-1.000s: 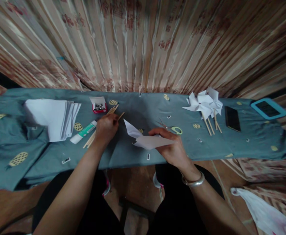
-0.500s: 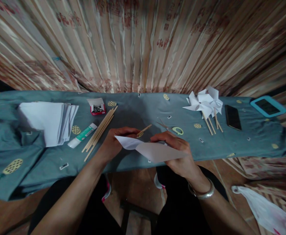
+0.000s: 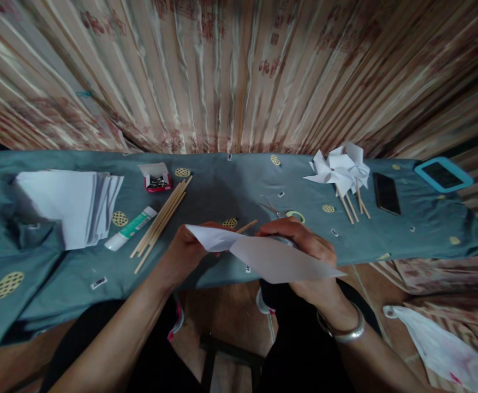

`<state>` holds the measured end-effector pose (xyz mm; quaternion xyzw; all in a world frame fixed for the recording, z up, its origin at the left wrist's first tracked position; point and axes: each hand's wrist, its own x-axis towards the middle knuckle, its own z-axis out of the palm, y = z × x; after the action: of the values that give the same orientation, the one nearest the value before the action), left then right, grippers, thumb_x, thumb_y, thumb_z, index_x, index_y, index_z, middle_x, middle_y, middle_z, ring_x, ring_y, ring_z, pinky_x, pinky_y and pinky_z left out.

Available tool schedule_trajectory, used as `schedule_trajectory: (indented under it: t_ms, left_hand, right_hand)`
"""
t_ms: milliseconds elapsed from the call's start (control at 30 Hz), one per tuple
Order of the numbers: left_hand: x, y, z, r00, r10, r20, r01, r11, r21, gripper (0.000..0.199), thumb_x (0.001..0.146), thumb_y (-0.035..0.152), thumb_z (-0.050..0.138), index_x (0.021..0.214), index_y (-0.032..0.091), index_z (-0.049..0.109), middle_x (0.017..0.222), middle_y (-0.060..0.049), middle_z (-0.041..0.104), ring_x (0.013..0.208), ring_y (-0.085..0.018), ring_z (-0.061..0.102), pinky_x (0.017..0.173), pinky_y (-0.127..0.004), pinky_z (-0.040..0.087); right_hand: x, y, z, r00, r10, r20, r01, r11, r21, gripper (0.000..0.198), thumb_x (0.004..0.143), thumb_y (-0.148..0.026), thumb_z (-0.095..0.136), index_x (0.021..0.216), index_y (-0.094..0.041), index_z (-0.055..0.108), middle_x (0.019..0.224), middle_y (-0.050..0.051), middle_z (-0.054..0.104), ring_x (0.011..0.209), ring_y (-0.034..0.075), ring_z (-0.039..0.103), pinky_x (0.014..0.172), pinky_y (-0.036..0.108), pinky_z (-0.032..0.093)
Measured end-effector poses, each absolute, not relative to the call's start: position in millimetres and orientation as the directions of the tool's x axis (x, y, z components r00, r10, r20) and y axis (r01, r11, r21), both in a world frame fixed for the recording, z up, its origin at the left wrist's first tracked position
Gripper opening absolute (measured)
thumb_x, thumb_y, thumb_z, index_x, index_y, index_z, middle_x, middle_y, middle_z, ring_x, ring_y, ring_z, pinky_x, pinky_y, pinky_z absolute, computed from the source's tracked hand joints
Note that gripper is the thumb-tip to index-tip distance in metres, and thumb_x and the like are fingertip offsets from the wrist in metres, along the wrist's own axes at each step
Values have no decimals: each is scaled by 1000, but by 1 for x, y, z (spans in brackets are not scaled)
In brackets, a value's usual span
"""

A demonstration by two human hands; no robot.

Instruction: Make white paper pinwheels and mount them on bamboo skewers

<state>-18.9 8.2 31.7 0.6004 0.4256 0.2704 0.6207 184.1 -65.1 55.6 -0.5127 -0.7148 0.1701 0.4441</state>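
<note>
A white folded paper pinwheel [image 3: 280,259] is between my two hands, above the table's front edge. Its blades hide most of my left hand's fingers. My left hand [image 3: 187,248] is closed behind the left blade, around a thin wooden stick [image 3: 247,225] whose far end pokes out past the paper. On the other side, my right hand [image 3: 310,243] grips the pinwheel, with its thumb side towards the middle and a blade across its palm. Scissors with a pale green handle [image 3: 295,215] lie just beyond my right hand.
On the cloth-covered table [image 3: 239,180], left, are stacked white paper [image 3: 59,202], a glue tube [image 3: 130,228], several wooden sticks [image 3: 161,224] and a red box of small metal pieces [image 3: 157,182]. Finished pinwheels [image 3: 339,169], a phone [image 3: 386,194] and a blue-framed device [image 3: 443,174] lie right.
The pinwheel and my right hand have shifted right and slightly nearer. The stick shows less above the paper, and my left fingers are now more hidden. The view has moved slightly.
</note>
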Motion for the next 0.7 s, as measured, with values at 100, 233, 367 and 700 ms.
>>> schedule_trajectory:
  t_ms: [100, 233, 367, 700]
  left_hand:
    - [-20, 7, 33, 495, 842, -216, 223, 118, 968, 32, 74, 43, 59, 80, 15, 74, 62, -4, 66, 60, -19, 59, 56, -27, 46]
    - [-19, 6, 33, 485, 850, -207, 187, 130, 974, 31, 72, 44, 61, 74, 16, 73, 59, -3, 64, 54, -16, 55, 52, -26, 44]
    - [-18, 6, 37, 484, 850, -206, 179, 134, 975, 30, 71, 42, 64, 79, 15, 75, 70, -6, 71, 62, -20, 62, 55, -27, 46]
    - [-17, 8, 39, 484, 860, -162, 148, 102, 984, 12, 67, 27, 64, 71, 22, 75, 81, -4, 76, 75, -23, 69, 69, -29, 53]
  right_hand:
    - [184, -65, 54, -87, 875, 477, 599, 428, -677, 21, 89, -24, 60, 110, -27, 62, 95, 2, 73, 87, 18, 69, 75, 33, 55]
    - [184, -63, 52, -88, 879, 470, 613, 419, -670, 20, 88, -25, 61, 108, -26, 62, 95, 2, 74, 85, 19, 69, 75, 34, 55]
    - [184, -62, 53, -90, 879, 467, 598, 423, -681, 20, 87, -23, 62, 107, -26, 62, 94, 1, 74, 85, 17, 69, 75, 33, 55]
    - [183, -65, 53, -122, 858, 499, 609, 462, -645, 23, 88, -23, 62, 110, -26, 60, 93, 3, 73, 86, 20, 68, 74, 35, 55]
